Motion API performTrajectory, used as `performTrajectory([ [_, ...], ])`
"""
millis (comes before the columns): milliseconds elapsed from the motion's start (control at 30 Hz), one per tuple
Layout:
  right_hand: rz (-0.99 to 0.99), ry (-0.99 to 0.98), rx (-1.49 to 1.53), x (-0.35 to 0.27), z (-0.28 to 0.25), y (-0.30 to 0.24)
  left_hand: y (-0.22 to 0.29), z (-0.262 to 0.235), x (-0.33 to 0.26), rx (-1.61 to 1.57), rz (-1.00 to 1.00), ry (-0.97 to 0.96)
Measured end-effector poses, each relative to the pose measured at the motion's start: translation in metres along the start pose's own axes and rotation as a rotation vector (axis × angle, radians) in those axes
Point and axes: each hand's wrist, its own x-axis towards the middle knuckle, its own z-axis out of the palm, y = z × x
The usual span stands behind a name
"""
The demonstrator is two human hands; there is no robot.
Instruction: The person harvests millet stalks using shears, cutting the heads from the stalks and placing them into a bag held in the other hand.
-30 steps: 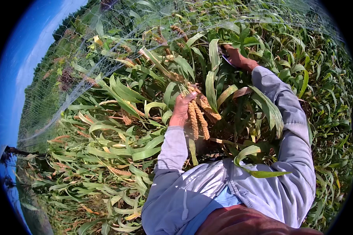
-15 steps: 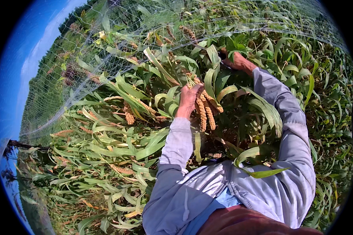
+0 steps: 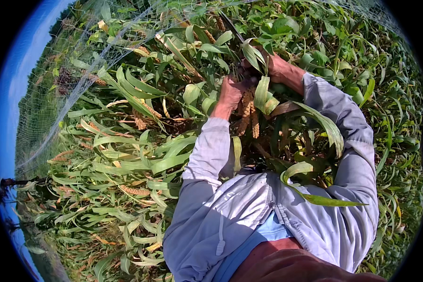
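The left hand [image 3: 231,92] clamps light, brittle millet heads [image 3: 249,115] by their stems; the right hand [image 3: 279,68], at two o'clock, grips a stalk.

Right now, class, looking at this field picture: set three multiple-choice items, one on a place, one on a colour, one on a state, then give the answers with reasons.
1. Where does the netting lie?
A. to the person's left
B. under the feet
C. over the sleeves

2. What colour are the seed heads?
A. blue
B. golden brown
C. white

3. How is the left hand?
A. hanging free
B. flat on soil
C. closed on the seed heads

Answers: A, the mesh drapes over the plants at left; B, they show tan among green leaves; C, its fingers wrap the bunch, while the right hand reaches into the foliage.
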Motion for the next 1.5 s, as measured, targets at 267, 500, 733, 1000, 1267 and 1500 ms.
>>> performTrajectory([
  [267, -0.307, 0.219, -0.987, -0.019, 0.010, -0.029, -0.013, -0.051, -0.009, 0.062, -0.159, 0.231],
  [500, -0.128, -0.010, -1.355, -0.044, -0.015, -0.005, 0.003, -0.046, -0.026, -0.007, -0.102, 0.256],
  [733, -0.053, -0.029, -1.396, -0.057, 0.008, -0.020, -0.011, -0.054, -0.029, 0.094, -0.116, 0.178],
  [1000, -0.161, 0.103, -1.430, -0.087, 0.020, -0.018, -0.012, -0.037, -0.035, -0.096, -0.107, 0.183],
  [1267, 0.006, 0.246, -1.374, -0.123, 0.030, -0.064, 0.012, -0.038, -0.044, -0.046, 0.003, 0.211],
  [1500, -0.332, 0.557, -0.738, -0.233, 0.036, -0.128, 0.125, -0.033, -0.051, 0.138, 0.633, 0.442],
])
